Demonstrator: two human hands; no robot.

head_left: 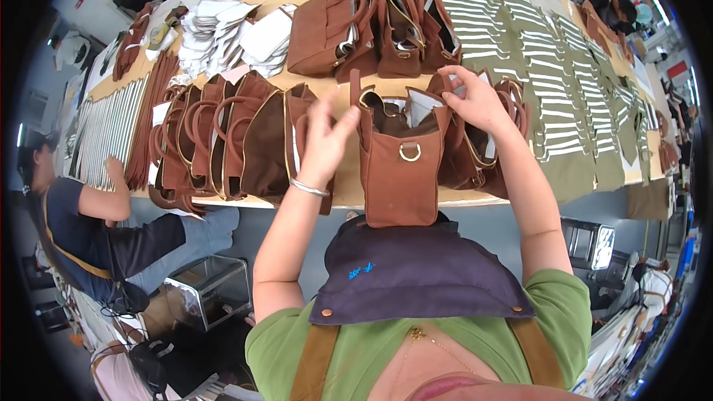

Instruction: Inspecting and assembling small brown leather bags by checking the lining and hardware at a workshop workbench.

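A brown handbag [402,178] with a gold D-ring on its side panel stands upright at the table's front edge, right before me. Its top gapes, showing a dark lining and a white piece inside. My right hand [475,102] is closed on its upper right rim, thumb inside the rim line and fingers over the top. At the bag's left side my left hand [327,137] is raised, thumb and fingers apart, fingertips a little blurred. The thumb lies close to the bag's upright handle [355,89]; whether they touch I cannot tell.
Several brown bags [223,134] stand in a row to the left, more [334,33] at the back. White pieces [223,33], brown straps [152,122] and olive panels with white strips [549,89] cover the table. A seated person [82,208] works at the left.
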